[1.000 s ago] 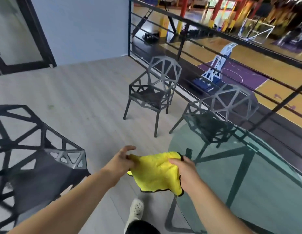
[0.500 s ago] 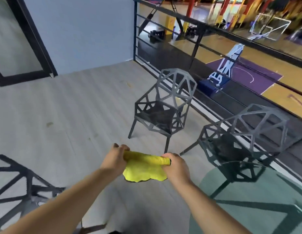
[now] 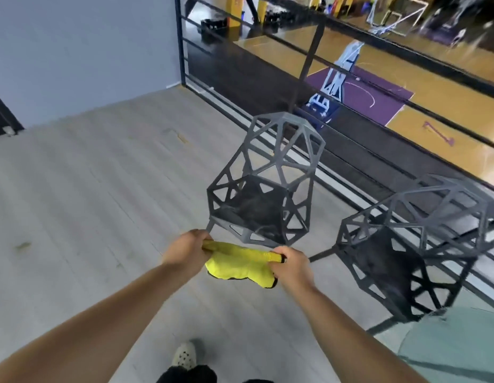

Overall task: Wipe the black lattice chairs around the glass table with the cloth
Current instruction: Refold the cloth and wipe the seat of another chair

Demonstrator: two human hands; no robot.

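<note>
— How far along are we?
— Hardly started, we judge. At near right lies a corner of the glass surface [image 3: 461,355], and nothing shows either chair wiped.
— And the cloth?
— We hold the cloth [image 3: 237,268] stretched between our hands. Our left hand [image 3: 187,251] grips its left end and our right hand [image 3: 291,265] its right end, fingers curled round the rolled top edge.
— The chairs?
— The middle chair [image 3: 254,208] stands just beyond the cloth; whether they touch we cannot tell. The right chair [image 3: 392,255] stands further right, apart from our hands. Both remain.
</note>
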